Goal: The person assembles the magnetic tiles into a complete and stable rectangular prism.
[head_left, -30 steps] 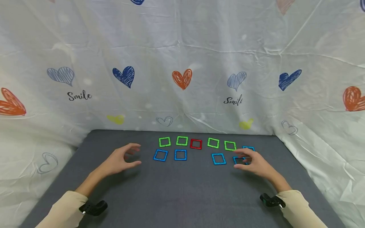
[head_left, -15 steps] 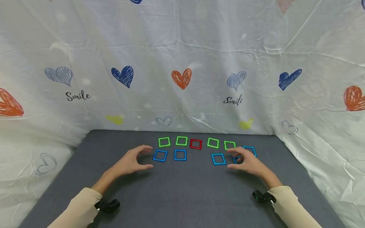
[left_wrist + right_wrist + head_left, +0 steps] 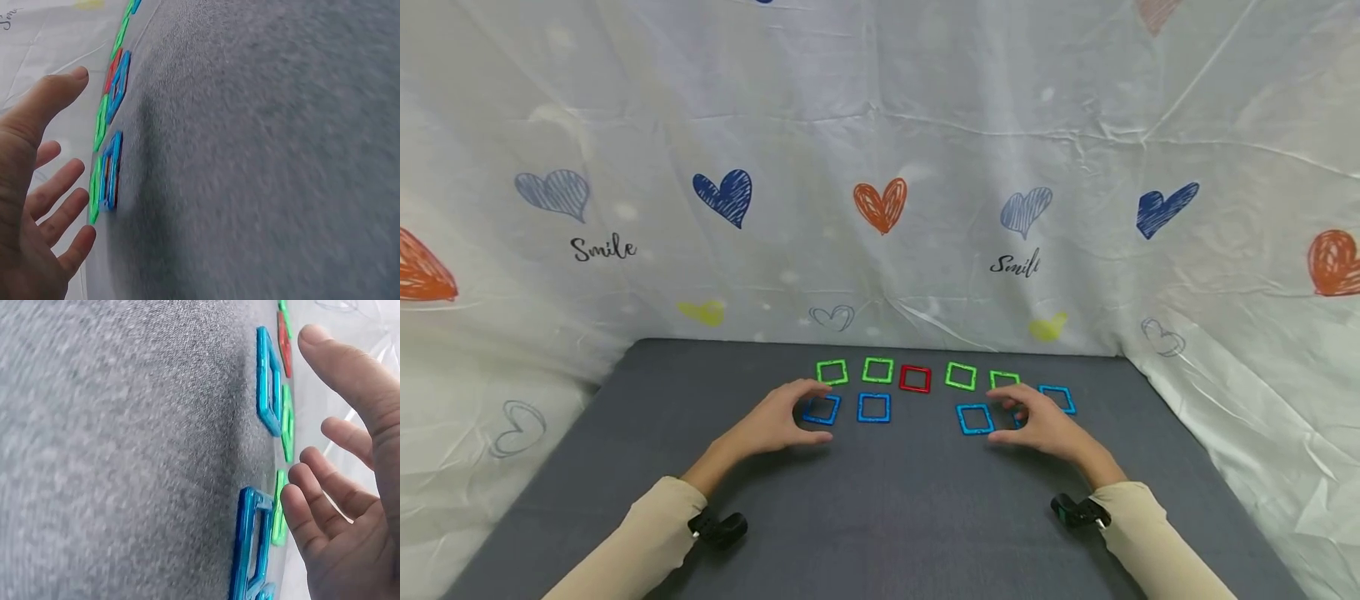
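My left hand [image 3: 782, 418] hovers by the leftmost blue square frame [image 3: 831, 410], its thumb and fingers spread apart around nothing. Part of that frame is hidden behind the hand. Another blue square frame [image 3: 874, 408] lies just to its right. My right hand [image 3: 1043, 423] is held above the table, thumb and fingers parted, beside a blue square frame [image 3: 975, 419]. It mostly covers one more blue frame [image 3: 250, 540], which the right wrist view shows below the fingers. Neither hand touches a frame that I can make out.
Along the back of the grey table [image 3: 880, 517] lie green square frames [image 3: 878, 371] with a red one [image 3: 915, 379] among them. At the far right is a blue frame [image 3: 1057, 399]. A white curtain [image 3: 805, 275] with printed hearts hangs behind.
My left hand has moved right, up to the leftmost blue frame. My right hand has shifted left towards the blue frame beside it. The square frames have stayed in place.
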Demonstrator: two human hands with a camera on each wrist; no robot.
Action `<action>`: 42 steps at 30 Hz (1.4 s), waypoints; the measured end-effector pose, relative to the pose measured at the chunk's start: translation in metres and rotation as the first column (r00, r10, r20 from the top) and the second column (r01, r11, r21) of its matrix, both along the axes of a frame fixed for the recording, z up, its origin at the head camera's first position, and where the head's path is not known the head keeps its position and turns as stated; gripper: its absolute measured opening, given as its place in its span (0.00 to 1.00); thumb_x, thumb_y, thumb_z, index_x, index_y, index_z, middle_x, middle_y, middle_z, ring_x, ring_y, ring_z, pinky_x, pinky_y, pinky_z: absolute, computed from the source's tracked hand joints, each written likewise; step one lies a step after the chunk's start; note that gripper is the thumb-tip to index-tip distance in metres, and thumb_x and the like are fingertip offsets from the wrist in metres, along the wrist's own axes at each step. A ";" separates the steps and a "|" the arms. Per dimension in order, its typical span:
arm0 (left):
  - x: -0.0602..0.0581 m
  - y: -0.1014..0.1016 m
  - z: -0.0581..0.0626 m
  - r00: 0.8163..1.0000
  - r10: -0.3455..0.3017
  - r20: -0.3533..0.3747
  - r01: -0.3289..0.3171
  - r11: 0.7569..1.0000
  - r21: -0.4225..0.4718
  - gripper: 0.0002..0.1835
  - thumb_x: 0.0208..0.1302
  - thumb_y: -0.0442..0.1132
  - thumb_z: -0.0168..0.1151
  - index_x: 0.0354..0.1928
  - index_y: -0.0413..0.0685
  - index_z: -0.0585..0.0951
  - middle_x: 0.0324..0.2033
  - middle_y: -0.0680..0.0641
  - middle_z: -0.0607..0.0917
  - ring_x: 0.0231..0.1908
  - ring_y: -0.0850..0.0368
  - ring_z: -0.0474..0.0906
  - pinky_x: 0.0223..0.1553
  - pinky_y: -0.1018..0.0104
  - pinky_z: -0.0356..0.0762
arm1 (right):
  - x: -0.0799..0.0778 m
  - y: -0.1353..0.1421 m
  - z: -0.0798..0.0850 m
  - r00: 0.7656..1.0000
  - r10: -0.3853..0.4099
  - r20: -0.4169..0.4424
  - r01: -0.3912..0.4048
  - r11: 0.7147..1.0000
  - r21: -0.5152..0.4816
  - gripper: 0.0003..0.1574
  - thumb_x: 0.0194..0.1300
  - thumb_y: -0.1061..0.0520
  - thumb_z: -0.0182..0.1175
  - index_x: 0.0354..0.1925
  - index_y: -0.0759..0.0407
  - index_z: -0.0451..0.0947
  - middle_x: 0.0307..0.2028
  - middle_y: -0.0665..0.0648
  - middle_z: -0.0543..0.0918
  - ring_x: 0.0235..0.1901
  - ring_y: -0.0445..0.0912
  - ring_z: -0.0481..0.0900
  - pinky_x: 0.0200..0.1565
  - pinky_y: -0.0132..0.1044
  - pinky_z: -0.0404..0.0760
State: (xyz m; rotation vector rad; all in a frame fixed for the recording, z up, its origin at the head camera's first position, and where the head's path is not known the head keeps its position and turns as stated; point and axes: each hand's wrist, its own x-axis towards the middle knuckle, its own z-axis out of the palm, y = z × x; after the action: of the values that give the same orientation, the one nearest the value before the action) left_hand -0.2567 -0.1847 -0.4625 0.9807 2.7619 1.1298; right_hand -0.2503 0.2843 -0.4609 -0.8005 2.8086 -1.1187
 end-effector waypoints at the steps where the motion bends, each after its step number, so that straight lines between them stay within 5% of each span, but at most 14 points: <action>1: -0.001 0.002 0.000 1.000 0.005 -0.005 -0.005 1.000 -0.007 0.41 0.56 0.55 0.78 0.67 0.41 0.75 0.59 0.44 0.79 0.59 0.43 0.75 0.58 0.42 0.71 | -0.001 -0.001 0.000 1.000 0.006 -0.002 -0.006 1.000 0.002 0.44 0.56 0.47 0.79 0.65 0.63 0.75 0.57 0.61 0.79 0.52 0.57 0.76 0.48 0.52 0.78; 20: -0.017 0.034 -0.001 0.995 0.092 -0.038 -0.097 0.981 -0.166 0.42 0.53 0.60 0.78 0.67 0.50 0.76 0.61 0.48 0.79 0.63 0.43 0.70 0.61 0.36 0.63 | -0.008 -0.016 0.003 0.999 0.036 0.016 -0.037 0.998 0.057 0.46 0.54 0.49 0.81 0.65 0.67 0.74 0.58 0.63 0.78 0.53 0.59 0.75 0.50 0.54 0.78; 42: -0.032 0.073 -0.004 0.997 0.064 -0.051 -0.074 0.975 -0.211 0.38 0.49 0.58 0.81 0.62 0.50 0.81 0.53 0.51 0.83 0.57 0.49 0.75 0.59 0.42 0.68 | -0.018 -0.025 -0.001 0.995 0.007 0.097 -0.015 0.996 0.082 0.41 0.54 0.54 0.80 0.62 0.64 0.77 0.55 0.61 0.77 0.53 0.57 0.76 0.50 0.50 0.79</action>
State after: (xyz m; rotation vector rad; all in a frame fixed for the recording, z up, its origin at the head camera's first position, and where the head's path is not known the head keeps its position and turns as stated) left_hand -0.2892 -0.1119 -0.4664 0.9020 2.8958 0.8043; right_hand -0.2687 0.2596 -0.4614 -0.7336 2.7474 -1.0032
